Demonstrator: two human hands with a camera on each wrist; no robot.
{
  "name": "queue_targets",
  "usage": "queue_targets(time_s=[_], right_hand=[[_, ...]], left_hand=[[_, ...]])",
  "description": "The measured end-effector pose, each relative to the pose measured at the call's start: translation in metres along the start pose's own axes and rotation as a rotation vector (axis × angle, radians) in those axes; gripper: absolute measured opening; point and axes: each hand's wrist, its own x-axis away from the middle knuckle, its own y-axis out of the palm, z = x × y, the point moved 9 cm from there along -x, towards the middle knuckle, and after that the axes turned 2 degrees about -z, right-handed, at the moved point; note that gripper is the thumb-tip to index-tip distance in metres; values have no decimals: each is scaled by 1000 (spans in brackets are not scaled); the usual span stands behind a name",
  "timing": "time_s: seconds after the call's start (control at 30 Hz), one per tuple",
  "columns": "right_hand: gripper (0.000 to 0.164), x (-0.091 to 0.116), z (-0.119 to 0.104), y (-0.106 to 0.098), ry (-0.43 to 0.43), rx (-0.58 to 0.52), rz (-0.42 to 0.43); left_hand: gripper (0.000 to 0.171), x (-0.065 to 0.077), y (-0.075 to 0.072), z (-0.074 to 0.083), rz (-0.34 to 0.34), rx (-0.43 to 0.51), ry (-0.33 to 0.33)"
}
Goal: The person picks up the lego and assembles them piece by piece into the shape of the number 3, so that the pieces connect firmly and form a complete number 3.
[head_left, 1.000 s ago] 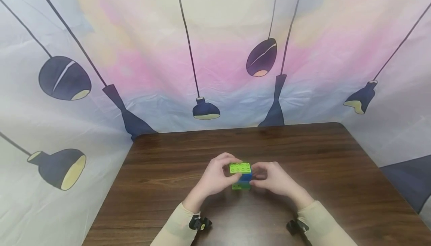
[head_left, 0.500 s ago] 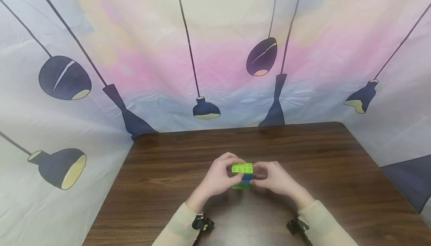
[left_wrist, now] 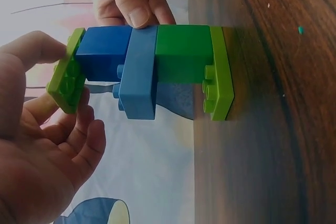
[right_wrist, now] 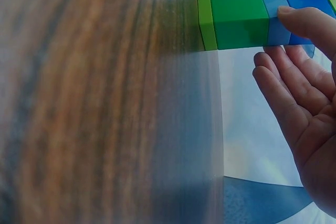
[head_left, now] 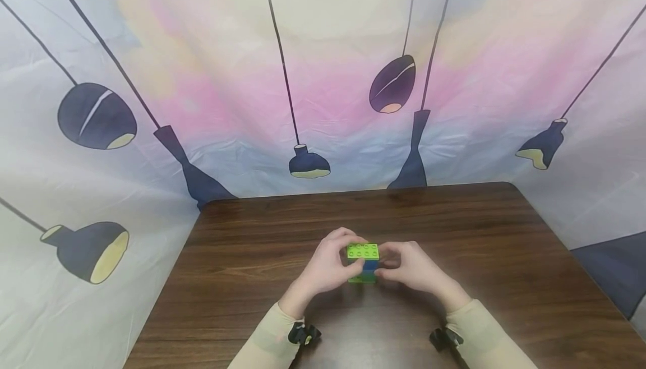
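Observation:
Between the two hands a stack of building bricks stands upright on the table. From the bottom it has a lime green plate point(left_wrist: 223, 77), a green brick point(left_wrist: 184, 53), a light blue plate point(left_wrist: 139, 77), a dark blue brick point(left_wrist: 105, 51) and a lime green top plate point(head_left: 362, 252) with studs. My left hand point(head_left: 328, 262) pinches the top plate between thumb and fingers; it lies against the dark blue brick. From the other side my right hand point(head_left: 416, 268) grips the stack at the light blue plate, thumb in front. Whether the top plate is fully seated I cannot tell.
The dark wooden table point(head_left: 252, 234) reaches back to a cloth point(head_left: 343, 32) printed with hanging lamps. A tiny green speck point(left_wrist: 301, 30) lies on the tabletop. Each wrist wears a small black camera, such as the left wrist's camera point(head_left: 304, 334).
The left hand has shifted the lime green top plate slightly right, over the dark blue brick, early in this span. Since then both hands have stayed almost still; the right hand keeps its grip.

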Motion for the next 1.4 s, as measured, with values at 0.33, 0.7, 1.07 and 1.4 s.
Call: queue_targets(time_s=[0.33, 0.7, 1.07, 1.4], right_hand=[[37, -1, -7, -1, -34, 2, -3], [37, -1, -6, -1, -25, 24, 2], [37, 1, -6, -2, -26, 17, 4], [36, 0, -4, -1, -34, 13, 3]], left_hand=[[29, -4, 1, 4, -8, 1, 33], [30, -3, -1, 3, -54, -17, 52], [27, -3, 3, 5, -54, -69, 37], [27, -2, 3, 9, -38, -121, 45]])
